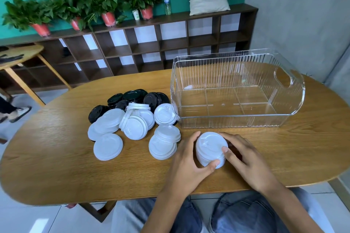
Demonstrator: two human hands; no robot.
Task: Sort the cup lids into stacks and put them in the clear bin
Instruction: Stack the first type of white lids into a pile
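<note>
A: Where are your hands right now?

B: Your left hand (pixel 186 159) and your right hand (pixel 244 159) both cup the stack of white lids (pixel 210 147) that stands on the wooden table (pixel 56 166), just in front of the clear bin (pixel 236 119). Your left thumb curls round the stack's near edge, and your right thumb lies on its top.

A: So you have it gripped from 2 sides?

B: Yes, your fingers wrap its left and right flanks.

A: And the other lids?

B: The loose white lids (pixel 132 125) lie heaped to your left, some leaning, 1 flat one nearest the table's edge. The black lids (pixel 132 98) sit behind them, farther from you. The bin stands upright on the table, to the right of the heap.
</note>
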